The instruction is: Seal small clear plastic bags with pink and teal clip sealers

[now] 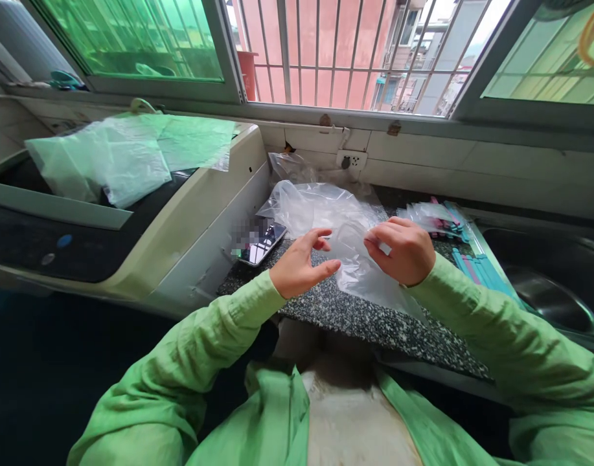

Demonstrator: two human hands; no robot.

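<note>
Two hands work one clear plastic bag (pixel 355 259) on the speckled worktop (pixel 355 317). The right hand (pixel 403 249) pinches the bag; the left hand (pixel 299 265) hovers open beside it. One phone (pixel 262 241) lies nearby.

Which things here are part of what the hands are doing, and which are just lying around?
In hand:
right hand pinching a clear plastic bag
left hand open beside it
heap of clear bags behind

Lying about:
phone
packets of coloured strips
blue strips
bags on the appliance
sink
</note>
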